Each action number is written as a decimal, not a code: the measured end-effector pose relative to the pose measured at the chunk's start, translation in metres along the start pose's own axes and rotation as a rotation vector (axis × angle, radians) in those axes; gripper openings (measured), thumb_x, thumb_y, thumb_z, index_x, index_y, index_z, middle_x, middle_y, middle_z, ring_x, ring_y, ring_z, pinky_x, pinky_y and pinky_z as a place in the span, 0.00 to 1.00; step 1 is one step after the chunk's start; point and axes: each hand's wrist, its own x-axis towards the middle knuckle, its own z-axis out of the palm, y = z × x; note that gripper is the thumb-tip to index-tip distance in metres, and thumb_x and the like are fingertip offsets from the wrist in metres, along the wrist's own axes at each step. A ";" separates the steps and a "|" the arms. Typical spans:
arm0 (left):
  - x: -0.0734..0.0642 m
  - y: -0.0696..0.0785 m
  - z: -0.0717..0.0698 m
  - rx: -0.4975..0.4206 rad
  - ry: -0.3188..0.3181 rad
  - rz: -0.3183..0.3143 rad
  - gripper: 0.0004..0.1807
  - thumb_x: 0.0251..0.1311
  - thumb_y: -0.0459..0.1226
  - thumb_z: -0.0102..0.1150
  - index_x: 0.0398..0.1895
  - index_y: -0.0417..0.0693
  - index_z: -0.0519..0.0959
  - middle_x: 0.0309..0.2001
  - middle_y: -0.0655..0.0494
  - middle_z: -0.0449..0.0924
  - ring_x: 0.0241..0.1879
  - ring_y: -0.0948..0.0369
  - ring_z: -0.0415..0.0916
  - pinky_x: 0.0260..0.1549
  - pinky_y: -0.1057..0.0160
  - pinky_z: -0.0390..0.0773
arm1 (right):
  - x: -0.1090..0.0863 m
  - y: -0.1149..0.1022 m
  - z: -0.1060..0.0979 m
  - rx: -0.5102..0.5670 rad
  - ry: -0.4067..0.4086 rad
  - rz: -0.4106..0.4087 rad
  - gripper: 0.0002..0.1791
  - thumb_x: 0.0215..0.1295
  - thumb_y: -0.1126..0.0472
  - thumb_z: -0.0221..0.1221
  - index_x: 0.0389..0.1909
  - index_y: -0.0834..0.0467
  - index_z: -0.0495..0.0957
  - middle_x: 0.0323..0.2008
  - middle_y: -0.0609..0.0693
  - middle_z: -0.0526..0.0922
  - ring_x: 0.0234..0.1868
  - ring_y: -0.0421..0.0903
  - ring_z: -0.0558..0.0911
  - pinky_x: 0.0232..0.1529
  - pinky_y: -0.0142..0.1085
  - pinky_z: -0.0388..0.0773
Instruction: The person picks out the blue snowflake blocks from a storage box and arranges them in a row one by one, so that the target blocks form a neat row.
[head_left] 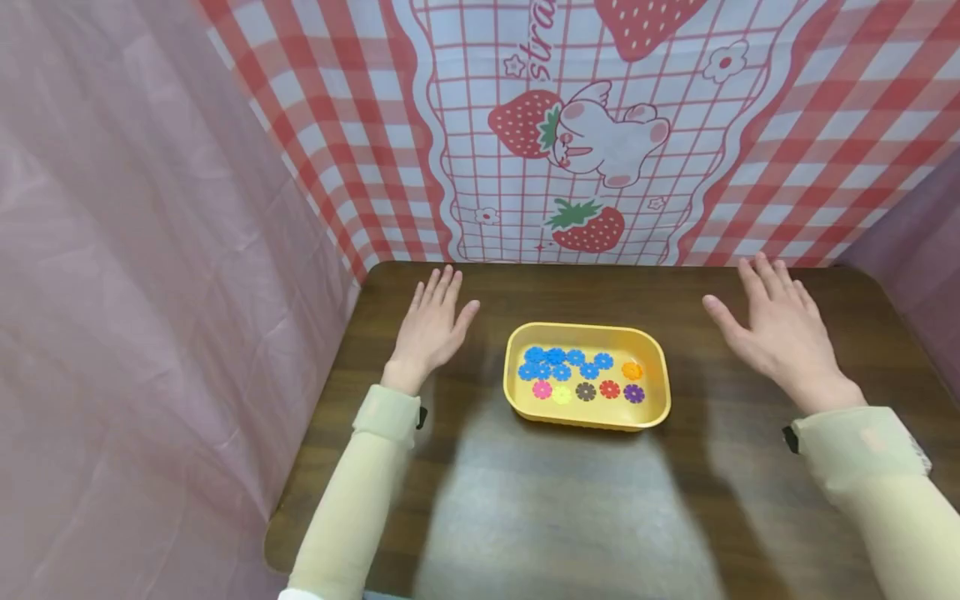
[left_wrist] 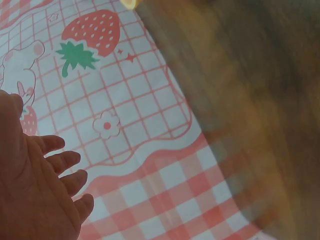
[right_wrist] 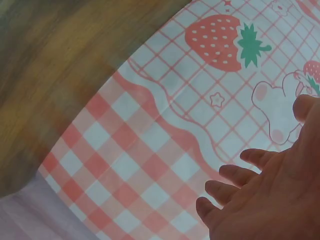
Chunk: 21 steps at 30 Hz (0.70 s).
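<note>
Both hands are held out with nothing in them. In the head view the left hand (head_left: 431, 333) is left of a yellow tray (head_left: 585, 422), its fingers straight and thumb apart. To the tray's right is the right hand (head_left: 783, 342), fingers straight and spread likewise. Inside the tray lie small notched plastic discs: several blue discs (head_left: 555, 357) grouped at the left, an orange disc (head_left: 632, 371) at the right. Along the near side are a pink disc (head_left: 542, 389), a yellow disc (head_left: 562, 395), a brown disc (head_left: 586, 391), a red disc (head_left: 610, 389) and a purple disc (head_left: 633, 393).
The tray stands on a dark wooden table (head_left: 570, 508) with rounded corners. A checked strawberry cloth (head_left: 480, 167) hangs along its back edge. Pale pink curtain (head_left: 150, 292) covers the left side, and another curtain (head_left: 922, 250) is at the right.
</note>
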 end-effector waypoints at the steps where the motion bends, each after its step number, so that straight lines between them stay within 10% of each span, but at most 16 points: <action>1: -0.001 0.001 0.003 -0.008 -0.004 -0.001 0.38 0.77 0.58 0.25 0.79 0.43 0.49 0.79 0.47 0.43 0.78 0.51 0.36 0.74 0.54 0.34 | -0.001 -0.002 0.001 0.002 0.002 -0.005 0.47 0.74 0.35 0.42 0.78 0.66 0.43 0.77 0.67 0.39 0.77 0.64 0.36 0.73 0.57 0.29; 10: -0.011 0.013 0.043 -0.135 -0.076 0.045 0.35 0.78 0.56 0.30 0.78 0.43 0.55 0.78 0.48 0.51 0.77 0.52 0.44 0.74 0.50 0.42 | -0.013 -0.024 0.023 -0.010 -0.008 -0.050 0.47 0.73 0.34 0.43 0.77 0.65 0.46 0.77 0.66 0.44 0.77 0.64 0.41 0.73 0.59 0.33; 21: -0.017 0.025 0.088 -0.262 0.029 0.043 0.29 0.74 0.50 0.48 0.69 0.43 0.69 0.65 0.47 0.73 0.64 0.50 0.70 0.63 0.48 0.68 | -0.026 -0.047 0.063 0.042 -0.037 -0.093 0.46 0.72 0.35 0.47 0.77 0.65 0.50 0.76 0.68 0.49 0.76 0.65 0.46 0.73 0.60 0.40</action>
